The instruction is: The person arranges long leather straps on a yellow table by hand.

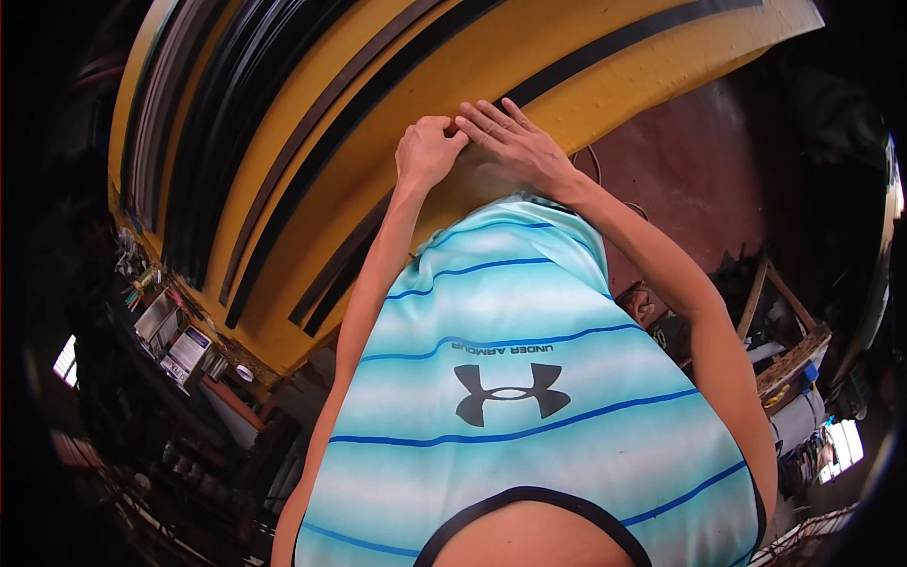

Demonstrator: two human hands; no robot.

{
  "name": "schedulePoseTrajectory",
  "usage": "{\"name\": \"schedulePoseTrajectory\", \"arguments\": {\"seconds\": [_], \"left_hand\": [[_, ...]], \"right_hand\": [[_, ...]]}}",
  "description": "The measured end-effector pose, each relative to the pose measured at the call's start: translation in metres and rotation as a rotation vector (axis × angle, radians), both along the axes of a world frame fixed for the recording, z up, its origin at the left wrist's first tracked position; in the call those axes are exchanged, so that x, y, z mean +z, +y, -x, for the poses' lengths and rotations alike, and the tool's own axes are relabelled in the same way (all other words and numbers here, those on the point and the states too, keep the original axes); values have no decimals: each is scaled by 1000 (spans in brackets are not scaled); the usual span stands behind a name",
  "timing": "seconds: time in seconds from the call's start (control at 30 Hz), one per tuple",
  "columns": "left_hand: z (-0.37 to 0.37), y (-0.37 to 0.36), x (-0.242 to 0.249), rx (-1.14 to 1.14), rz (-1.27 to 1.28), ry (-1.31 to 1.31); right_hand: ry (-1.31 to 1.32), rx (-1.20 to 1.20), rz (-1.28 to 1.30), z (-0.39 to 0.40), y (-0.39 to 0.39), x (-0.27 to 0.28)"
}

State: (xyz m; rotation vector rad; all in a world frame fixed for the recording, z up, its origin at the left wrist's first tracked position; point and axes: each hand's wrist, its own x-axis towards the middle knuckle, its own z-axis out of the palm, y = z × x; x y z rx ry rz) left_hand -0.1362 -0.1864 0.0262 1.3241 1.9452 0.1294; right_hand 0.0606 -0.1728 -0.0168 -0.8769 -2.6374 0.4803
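A large yellow board [312, 180] slopes in front of me, with several long black strips [605, 45] lying along it. My left hand [427, 151] is curled into a fist on the board, its fingertips against my right hand's. My right hand [515, 142] lies flat with its fingers spread, resting where one black strip runs under both hands. I cannot see whether anything is inside the left fist. My striped light-blue shirt [510, 378] fills the lower middle and hides the board's near part.
Below the board's left edge a cluttered bench carries small boxes and tools [175, 345]. A dark red panel [690, 180] stands to the right, with wooden pieces and stacked goods [789, 364] lower right. The corners are dark.
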Motion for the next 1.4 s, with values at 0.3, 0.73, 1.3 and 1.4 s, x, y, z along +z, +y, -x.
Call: {"name": "schedulePoseTrajectory", "arguments": {"seconds": [0.3, 0.73, 1.3, 1.4], "left_hand": [[-3, -1, 12, 17, 93, -70], [-7, -4, 7, -17, 23, -28], [8, -22, 52, -130, 39, -122], [15, -26, 49, -71, 7, -213]], "right_hand": [[-126, -48, -27, -31, 23, -2], [-60, 70, 23, -36, 51, 39], [-4, 273, 42, -7, 66, 40], [11, 261, 16, -7, 67, 41]]}}
